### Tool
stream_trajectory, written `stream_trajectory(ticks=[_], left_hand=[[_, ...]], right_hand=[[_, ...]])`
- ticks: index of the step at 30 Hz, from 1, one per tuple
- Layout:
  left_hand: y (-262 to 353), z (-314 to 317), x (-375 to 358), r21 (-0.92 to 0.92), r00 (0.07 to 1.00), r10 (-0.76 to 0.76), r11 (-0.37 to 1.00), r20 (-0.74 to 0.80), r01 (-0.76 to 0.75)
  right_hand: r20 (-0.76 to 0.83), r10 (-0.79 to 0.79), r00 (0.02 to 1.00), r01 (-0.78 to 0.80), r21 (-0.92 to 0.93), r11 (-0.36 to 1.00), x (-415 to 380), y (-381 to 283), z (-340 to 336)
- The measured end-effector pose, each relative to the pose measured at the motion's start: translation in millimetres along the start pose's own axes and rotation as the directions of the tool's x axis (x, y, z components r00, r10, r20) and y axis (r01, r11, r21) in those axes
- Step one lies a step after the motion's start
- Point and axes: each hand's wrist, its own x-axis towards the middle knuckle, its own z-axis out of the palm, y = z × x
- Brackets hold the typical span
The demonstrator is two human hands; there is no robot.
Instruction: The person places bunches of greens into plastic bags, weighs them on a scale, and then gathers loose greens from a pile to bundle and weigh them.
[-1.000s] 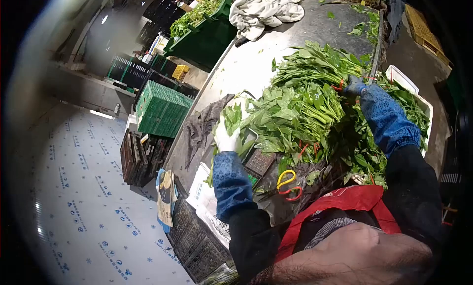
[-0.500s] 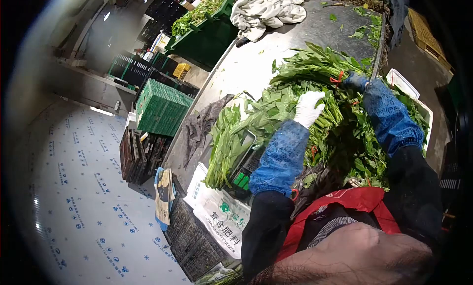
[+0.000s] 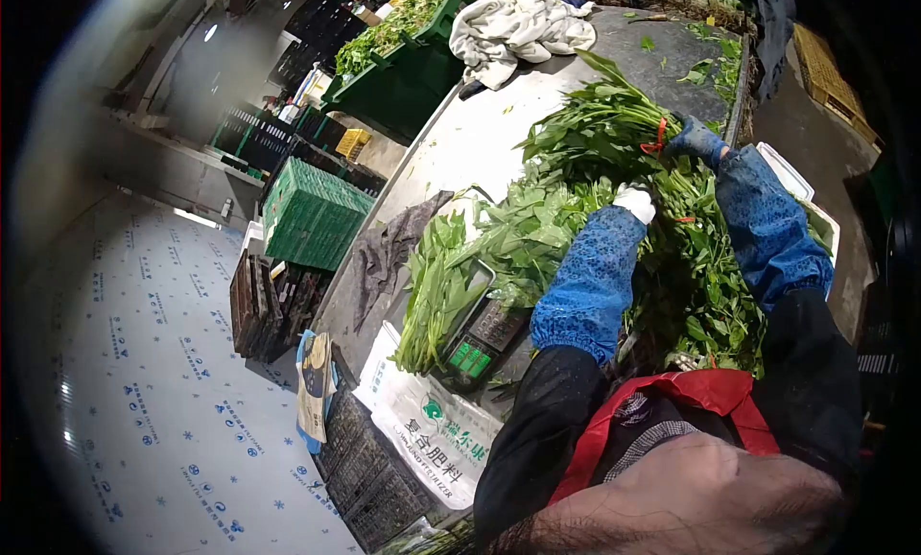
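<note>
A big pile of leafy greens [image 3: 585,190] lies on the steel table [image 3: 480,133]. My right hand [image 3: 693,139], in a dark blue glove, grips a bundle of greens [image 3: 600,114] near its red tie at the pile's far side. My left hand [image 3: 636,202], in a white glove, is pushed in among the stems at the middle of the pile, and its fingers are hidden by leaves. A smaller bunch of greens [image 3: 436,286] lies across a weighing scale [image 3: 477,339] at the table's near left edge.
A white cloth [image 3: 518,23] is heaped at the far end of the table and a grey rag [image 3: 384,253] lies on its left edge. A printed bag [image 3: 432,435] hangs below the scale. Green crates [image 3: 312,214] stand on the floor. A white tray [image 3: 789,171] is on the right.
My left hand let go of the small bunch on the scale and crossed right into the big pile. My right hand shifted the tied bundle slightly farther away.
</note>
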Motion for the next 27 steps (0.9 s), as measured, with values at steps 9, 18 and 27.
stream_trajectory(ticks=[9, 18, 27], left_hand=[[-20, -44, -30, -0.795, 0.975, -0.145, 0.604, -0.166, -0.046], [24, -69, -76, -0.784, 0.987, -0.029, -0.604, -0.157, -0.142], [-10, -13, -83, -0.803, 0.987, 0.067, -0.591, -0.148, -0.08]], right_hand=[[-0.132, -0.286, 0.949, 0.276, -0.087, 0.957, -67, -32, -29], [-0.059, -0.509, 0.859, 0.354, -0.649, 0.673, -148, 12, 44], [0.062, -0.504, 0.861, 0.416, -0.654, 0.632, -200, 19, 67]])
